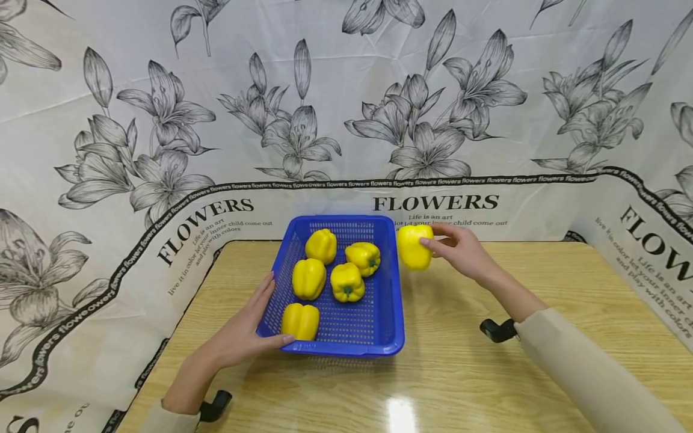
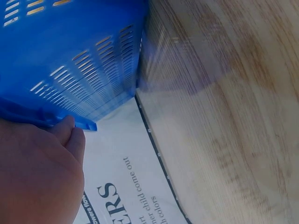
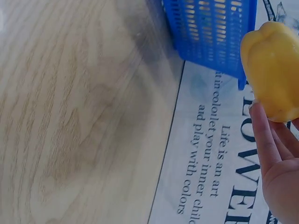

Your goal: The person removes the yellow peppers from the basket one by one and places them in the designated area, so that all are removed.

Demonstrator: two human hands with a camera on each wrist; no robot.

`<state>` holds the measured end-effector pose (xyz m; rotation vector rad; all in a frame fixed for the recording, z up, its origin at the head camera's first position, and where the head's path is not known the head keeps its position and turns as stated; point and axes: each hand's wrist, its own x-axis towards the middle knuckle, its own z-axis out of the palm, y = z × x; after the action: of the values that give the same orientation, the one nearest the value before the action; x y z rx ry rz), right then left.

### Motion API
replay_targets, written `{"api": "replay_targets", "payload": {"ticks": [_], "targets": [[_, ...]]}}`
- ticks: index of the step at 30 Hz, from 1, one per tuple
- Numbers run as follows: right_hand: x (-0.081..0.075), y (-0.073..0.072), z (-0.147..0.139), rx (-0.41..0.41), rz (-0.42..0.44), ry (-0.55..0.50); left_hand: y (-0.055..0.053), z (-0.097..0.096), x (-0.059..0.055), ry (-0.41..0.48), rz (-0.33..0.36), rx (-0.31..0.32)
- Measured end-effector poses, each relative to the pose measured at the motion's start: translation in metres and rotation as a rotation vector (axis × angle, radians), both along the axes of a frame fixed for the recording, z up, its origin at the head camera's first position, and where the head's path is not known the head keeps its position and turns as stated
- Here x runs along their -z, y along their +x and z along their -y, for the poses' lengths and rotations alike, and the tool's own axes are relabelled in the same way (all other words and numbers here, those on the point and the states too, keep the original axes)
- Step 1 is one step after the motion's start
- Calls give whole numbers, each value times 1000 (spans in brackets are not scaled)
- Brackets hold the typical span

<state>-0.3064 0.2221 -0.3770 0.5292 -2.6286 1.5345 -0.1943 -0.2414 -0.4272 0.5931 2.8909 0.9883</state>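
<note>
Head view: a shiny wood counter (image 1: 455,379) fills the bottom of the frame, with white flower cloth (image 1: 325,72) behind it and at both sides. A blue basket (image 1: 357,349) in the middle holds five yellow peppers (image 1: 309,279). The left hand (image 1: 243,337) has its grip pinching the basket's lower left corner. The right hand (image 1: 462,252) has its grip pinching another pepper (image 1: 415,248), held up just right of the basket.

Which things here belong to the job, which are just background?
Job:
yellow bell pepper, held in right hand
blue perforated plastic basket, left hand touching it
five yellow bell peppers inside

Background:
light wood-grain table
white flower-print cloth
</note>
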Motion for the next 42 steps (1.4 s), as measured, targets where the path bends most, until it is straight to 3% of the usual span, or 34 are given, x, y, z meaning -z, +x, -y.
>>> {"api": "replay_targets", "payload": {"ticks": [11, 23, 42], "targets": [[15, -21, -14, 33, 34, 12, 1, 0, 0, 11, -1, 9], [36, -40, -21, 5, 112, -11, 0, -1, 0, 20, -8, 10], [66, -51, -22, 19, 178, -2, 0, -1, 0, 24, -8, 15]]}}
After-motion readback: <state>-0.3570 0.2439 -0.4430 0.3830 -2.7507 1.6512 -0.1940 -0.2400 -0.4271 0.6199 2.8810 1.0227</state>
